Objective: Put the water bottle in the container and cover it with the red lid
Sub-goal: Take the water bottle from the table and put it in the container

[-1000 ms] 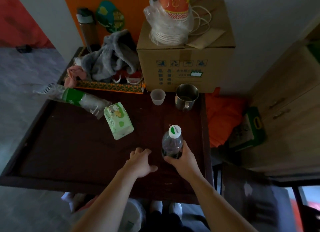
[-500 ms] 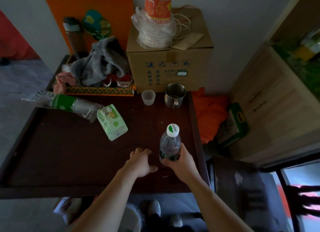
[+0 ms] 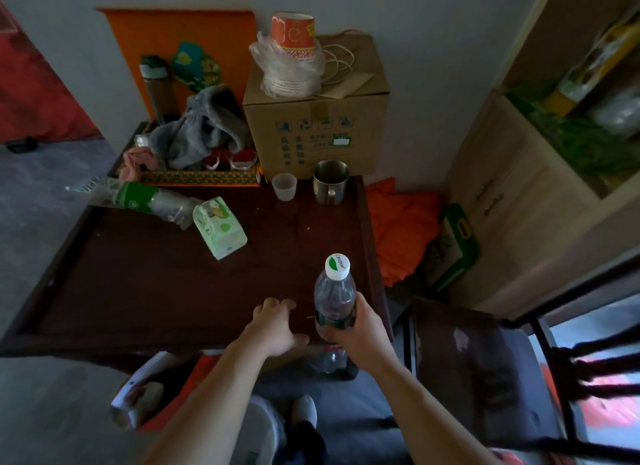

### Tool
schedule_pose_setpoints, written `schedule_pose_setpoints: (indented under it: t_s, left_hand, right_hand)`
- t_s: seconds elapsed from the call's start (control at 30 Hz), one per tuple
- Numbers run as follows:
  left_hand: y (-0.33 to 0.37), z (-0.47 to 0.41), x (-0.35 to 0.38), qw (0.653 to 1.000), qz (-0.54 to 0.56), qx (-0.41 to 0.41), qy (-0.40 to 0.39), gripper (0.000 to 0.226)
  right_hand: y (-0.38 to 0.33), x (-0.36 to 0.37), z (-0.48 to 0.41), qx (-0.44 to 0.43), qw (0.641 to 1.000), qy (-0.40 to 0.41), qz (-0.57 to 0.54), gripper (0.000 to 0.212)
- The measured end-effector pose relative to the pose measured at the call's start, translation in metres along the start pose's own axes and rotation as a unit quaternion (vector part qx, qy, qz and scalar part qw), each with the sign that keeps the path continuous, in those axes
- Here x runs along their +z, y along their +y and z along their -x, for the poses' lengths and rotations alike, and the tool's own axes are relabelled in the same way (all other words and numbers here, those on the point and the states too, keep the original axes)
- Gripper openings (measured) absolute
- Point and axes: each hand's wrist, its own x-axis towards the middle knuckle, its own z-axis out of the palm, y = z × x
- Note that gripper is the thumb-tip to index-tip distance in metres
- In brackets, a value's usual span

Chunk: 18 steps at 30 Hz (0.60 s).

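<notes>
Our right hand (image 3: 360, 329) has its grip wrapped tight round the lower body of the water bottle (image 3: 334, 296), upright with its white cap on top, at the near right corner of the dark worktop (image 3: 156, 274). Just to its left our left hand (image 3: 277, 329) rests flat, fingers spread, holding nothing. Farther beyond the grip stand a steel mug (image 3: 330, 181) and a small plastic cup (image 3: 284, 186).

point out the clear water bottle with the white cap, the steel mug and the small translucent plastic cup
clear water bottle with the white cap (image 3: 334, 296), head view, on its clear body above the fingers
steel mug (image 3: 330, 181), head view, on its outer wall
small translucent plastic cup (image 3: 284, 187), head view, on its side wall
</notes>
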Motion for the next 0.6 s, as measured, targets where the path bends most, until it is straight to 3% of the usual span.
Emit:
schedule_pose_setpoints:
  t_s: [0.6]
  left_hand:
    - [-0.031, 0.112, 0.062, 0.999, 0.006, -0.006, 0.036, 0.081]
  right_hand:
    - [0.032, 0.024, 0.120, -0.013, 1.000, -0.015, -0.010, 0.059]
